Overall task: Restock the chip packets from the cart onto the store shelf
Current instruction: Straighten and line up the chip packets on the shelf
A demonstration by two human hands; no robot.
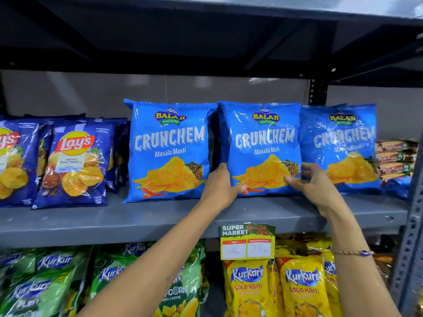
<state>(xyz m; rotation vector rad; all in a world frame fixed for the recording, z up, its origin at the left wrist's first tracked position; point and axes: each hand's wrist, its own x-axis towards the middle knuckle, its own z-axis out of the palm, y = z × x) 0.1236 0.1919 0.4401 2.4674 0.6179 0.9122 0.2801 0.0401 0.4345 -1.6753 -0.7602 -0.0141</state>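
Note:
Three light-blue Crunchem chip packets stand upright in a row on the grey metal shelf. Both of my hands hold the middle Crunchem packet: my left hand grips its lower left corner and my right hand grips its lower right edge. The left Crunchem packet stands just beside it. The right Crunchem packet sits partly behind the middle one. The cart is out of view.
Dark-blue Lay's packets fill the shelf's left part. Flat snack packs are stacked at the far right by the upright post. A price tag hangs from the shelf edge. Green Kurkure packets and yellow Kurkure packets fill the shelf below.

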